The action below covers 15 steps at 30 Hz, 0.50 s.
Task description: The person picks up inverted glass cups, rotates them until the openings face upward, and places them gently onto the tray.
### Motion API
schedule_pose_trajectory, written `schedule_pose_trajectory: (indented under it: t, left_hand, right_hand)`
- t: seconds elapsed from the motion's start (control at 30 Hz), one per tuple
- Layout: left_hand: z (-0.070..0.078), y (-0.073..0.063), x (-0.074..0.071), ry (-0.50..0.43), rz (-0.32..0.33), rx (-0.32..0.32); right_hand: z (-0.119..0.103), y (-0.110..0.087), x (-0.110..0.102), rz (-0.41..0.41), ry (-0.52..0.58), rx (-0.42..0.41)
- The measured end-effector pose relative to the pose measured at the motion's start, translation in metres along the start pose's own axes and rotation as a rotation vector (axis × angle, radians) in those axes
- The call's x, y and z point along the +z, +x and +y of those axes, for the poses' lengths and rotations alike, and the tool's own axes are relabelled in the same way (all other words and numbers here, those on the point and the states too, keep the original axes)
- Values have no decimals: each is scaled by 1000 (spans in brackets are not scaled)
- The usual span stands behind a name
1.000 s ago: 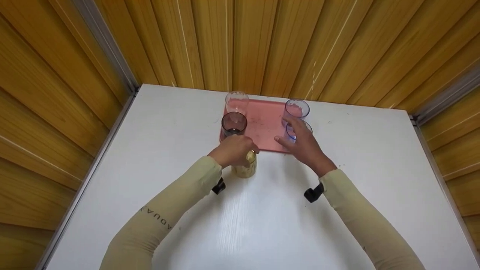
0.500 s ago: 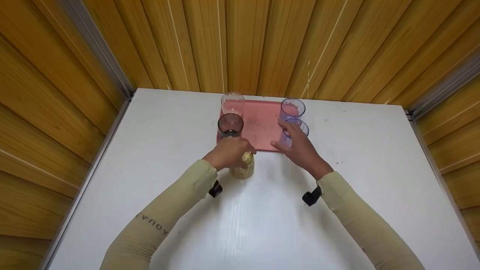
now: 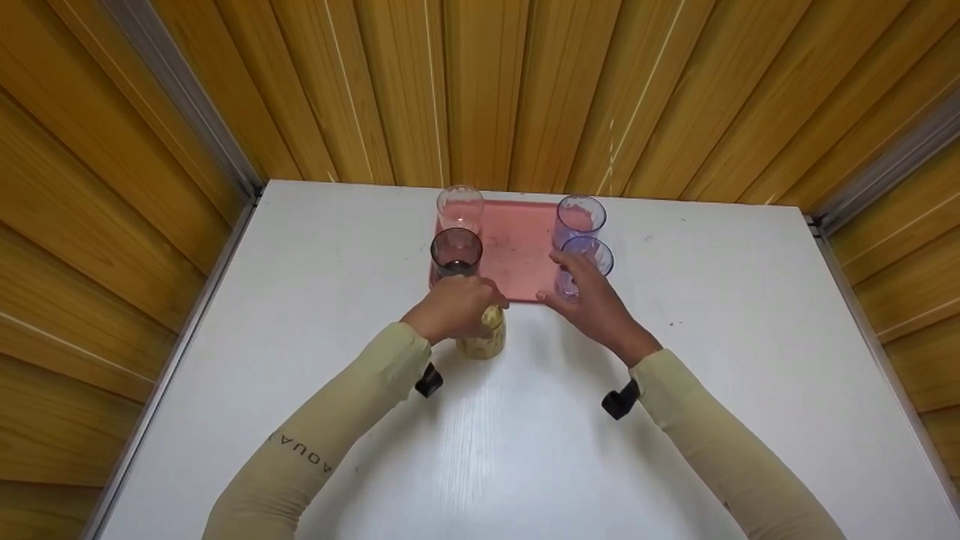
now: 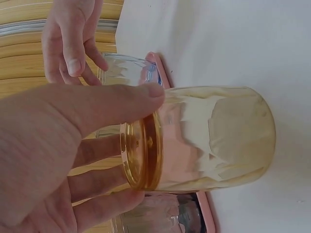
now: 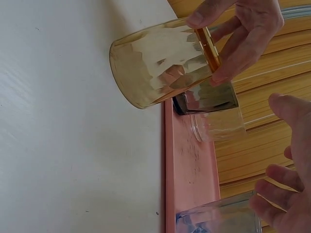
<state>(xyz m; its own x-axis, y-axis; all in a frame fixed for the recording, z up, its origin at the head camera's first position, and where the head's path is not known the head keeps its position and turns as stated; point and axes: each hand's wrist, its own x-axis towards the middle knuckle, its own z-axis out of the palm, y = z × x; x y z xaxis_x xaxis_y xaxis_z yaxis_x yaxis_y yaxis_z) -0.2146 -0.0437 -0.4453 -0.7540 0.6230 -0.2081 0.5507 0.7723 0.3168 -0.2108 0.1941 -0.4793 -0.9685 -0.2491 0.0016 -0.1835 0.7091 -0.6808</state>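
In the head view my left hand [image 3: 454, 311] grips an amber glass [image 3: 481, 346] at the tray's near left side. The left wrist view shows thumb and fingers around its thick base [image 4: 142, 154], the glass upside down with its mouth toward the table. My right hand [image 3: 596, 311] is by the front blue-tinted glass [image 3: 592, 259], its thumb and fingers spread apart. In the right wrist view its fingers are loosely bent near that glass's rim. A smoky dark glass [image 3: 456, 251] stands on the pink tray [image 3: 517, 255] just beyond my left hand.
A clear glass [image 3: 460, 210] stands at the tray's back left, another blue-tinted glass [image 3: 580, 217] at its back right. The tray lies on a white table [image 3: 360, 247] near its far edge. Wood-look panels [image 3: 480, 90] rise behind.
My right hand has drawn slightly back toward me from the front blue-tinted glass. My left hand keeps its hold on the amber glass. The head view has shifted slightly.
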Motion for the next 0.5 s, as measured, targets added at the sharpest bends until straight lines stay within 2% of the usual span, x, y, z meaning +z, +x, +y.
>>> schedule_pose_trajectory:
  t: [0.2,0.5]
  left_hand:
    - [0,-1,-1,10,2,16]
    - [1,0,-9,-37,21,23]
  right_hand:
    - [-3,-1,4,-12,-1,-16]
    - [-1,-6,10,-66,14,-20]
